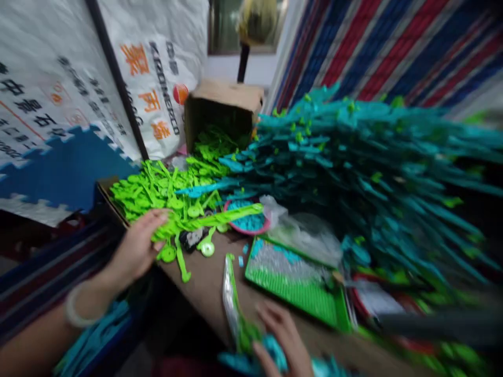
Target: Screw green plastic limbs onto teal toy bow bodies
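My left hand [139, 246] grips a bundle of bright green plastic strips [212, 215] at the edge of a heap of the same green pieces [161, 188]. A pale bangle sits on that wrist. My right hand [285, 337] is low at the front, fingers curled around teal plastic pieces [271, 348] with some green ones. A large pile of long teal strips [353, 173] fills the right side. A green flat tray [298, 285] lies on the brown tabletop [208, 293] between my hands.
A pink-rimmed bowl of teal bits [247, 222] and a clear plastic bag [302, 235] lie beside the tray. An open cardboard box [222, 112] spills green pieces at the back. Printed white sacks [58, 89] hang at left, striped fabric [393, 47] at right.
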{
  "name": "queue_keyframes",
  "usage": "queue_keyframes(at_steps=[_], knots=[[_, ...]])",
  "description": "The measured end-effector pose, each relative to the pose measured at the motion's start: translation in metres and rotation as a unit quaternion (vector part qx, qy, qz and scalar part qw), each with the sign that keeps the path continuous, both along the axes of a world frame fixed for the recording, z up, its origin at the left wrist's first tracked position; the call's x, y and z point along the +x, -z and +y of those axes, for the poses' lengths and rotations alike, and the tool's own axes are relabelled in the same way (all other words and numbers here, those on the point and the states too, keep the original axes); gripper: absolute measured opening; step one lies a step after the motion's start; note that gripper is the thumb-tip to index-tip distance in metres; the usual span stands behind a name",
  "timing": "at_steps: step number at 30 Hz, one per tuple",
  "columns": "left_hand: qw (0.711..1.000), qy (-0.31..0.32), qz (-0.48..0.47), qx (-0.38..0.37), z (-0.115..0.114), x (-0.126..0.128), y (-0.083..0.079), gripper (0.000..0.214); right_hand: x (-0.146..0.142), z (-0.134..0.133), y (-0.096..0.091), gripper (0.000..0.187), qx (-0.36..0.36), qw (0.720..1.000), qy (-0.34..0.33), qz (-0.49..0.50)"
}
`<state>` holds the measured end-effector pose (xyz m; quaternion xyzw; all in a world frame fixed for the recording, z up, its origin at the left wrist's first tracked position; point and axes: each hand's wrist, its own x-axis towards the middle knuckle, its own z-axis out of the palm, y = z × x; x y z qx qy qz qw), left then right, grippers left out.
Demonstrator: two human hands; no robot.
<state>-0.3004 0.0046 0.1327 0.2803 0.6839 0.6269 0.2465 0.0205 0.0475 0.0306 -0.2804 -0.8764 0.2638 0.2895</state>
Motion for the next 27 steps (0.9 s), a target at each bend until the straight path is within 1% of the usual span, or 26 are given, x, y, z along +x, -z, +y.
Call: queue_keyframes(at_steps=[1, 2, 3, 4, 5, 6, 7, 8, 9, 10, 11, 12, 13, 14, 15, 16, 18, 20, 21, 23, 25, 27], knots=[[0.996, 0.049, -0.072, -0.012, -0.012, 0.038, 0.024, 0.028, -0.005, -0.008, -0.013, 0.058, -0.021, 0.999, 0.009, 0.035], [0.982, 0.095, -0.159, -0.032, -0.024, 0.075, 0.046, 0.028, -0.010, -0.015, -0.023, 0.057, -0.037, 0.998, -0.005, 0.043], [0.951, 0.164, -0.255, -0.068, -0.037, 0.111, 0.064, 0.030, -0.014, -0.021, -0.030, 0.052, -0.042, 0.998, -0.014, 0.044], [0.913, 0.213, -0.336, -0.090, -0.049, 0.142, 0.079, 0.034, -0.016, -0.026, -0.033, 0.046, -0.046, 0.998, -0.022, 0.039], [0.877, 0.249, -0.397, -0.106, -0.060, 0.168, 0.089, 0.038, -0.015, -0.031, -0.034, 0.036, -0.041, 0.998, -0.026, 0.035], [0.836, 0.305, -0.436, -0.133, -0.068, 0.186, 0.096, 0.043, -0.011, -0.036, -0.034, 0.024, -0.036, 0.999, -0.018, 0.030], [0.804, 0.362, -0.445, -0.155, -0.074, 0.198, 0.099, 0.047, -0.006, -0.040, -0.033, 0.018, -0.027, 0.999, 0.000, 0.019], [0.789, 0.415, -0.422, -0.167, -0.077, 0.202, 0.100, 0.050, 0.002, -0.043, -0.031, 0.020, -0.010, 1.000, 0.023, -0.003], [0.793, 0.456, -0.370, -0.163, -0.077, 0.200, 0.099, 0.051, 0.009, -0.045, -0.031, 0.025, 0.014, 0.998, 0.047, -0.042], [0.811, 0.479, -0.303, -0.144, -0.076, 0.194, 0.097, 0.050, 0.014, -0.045, -0.031, 0.028, 0.044, 0.993, 0.059, -0.094], [0.842, 0.477, -0.228, -0.109, -0.073, 0.185, 0.094, 0.046, 0.018, -0.045, -0.031, 0.029, 0.079, 0.983, 0.057, -0.154], [0.867, 0.465, -0.166, -0.073, -0.069, 0.174, 0.090, 0.042, 0.018, -0.044, -0.032, 0.028, 0.114, 0.970, 0.042, -0.211], [0.878, 0.459, -0.126, -0.050, -0.064, 0.163, 0.086, 0.039, 0.015, -0.044, -0.034, 0.027, 0.140, 0.956, 0.018, -0.256], [0.883, 0.456, -0.107, -0.038, -0.059, 0.153, 0.082, 0.037, 0.009, -0.043, -0.036, 0.027, 0.155, 0.946, -0.006, -0.283], [0.888, 0.446, -0.103, -0.039, -0.053, 0.143, 0.080, 0.034, 0.002, -0.043, -0.037, 0.027, 0.159, 0.942, -0.024, -0.294], [0.899, 0.423, -0.107, -0.044, -0.046, 0.135, 0.078, 0.031, -0.006, -0.043, -0.039, 0.029, 0.154, 0.943, -0.034, -0.292], [0.930, 0.341, -0.126, -0.050, -0.032, 0.121, 0.078, 0.029, -0.016, -0.042, -0.042, 0.042, 0.135, 0.956, -0.033, -0.259], [0.951, 0.269, -0.143, -0.049, -0.017, 0.111, 0.083, 0.028, -0.017, -0.040, -0.040, 0.059, 0.127, 0.968, -0.029, -0.216], [0.955, 0.252, -0.147, -0.047, -0.009, 0.108, 0.087, 0.026, -0.015, -0.038, -0.037, 0.062, 0.132, 0.970, -0.028, -0.200], [0.955, 0.258, -0.139, -0.050, 0.006, 0.109, 0.095, 0.024, -0.005, -0.032, -0.027, 0.064, 0.144, 0.971, -0.024, -0.191], [0.948, 0.291, -0.111, -0.063, 0.021, 0.115, 0.102, 0.024, 0.005, -0.024, -0.016, 0.065, 0.136, 0.969, -0.022, -0.207], [0.933, 0.345, -0.068, -0.081, 0.031, 0.120, 0.106, 0.026, 0.013, -0.018, -0.007, 0.061, 0.111, 0.968, -0.024, -0.224]])
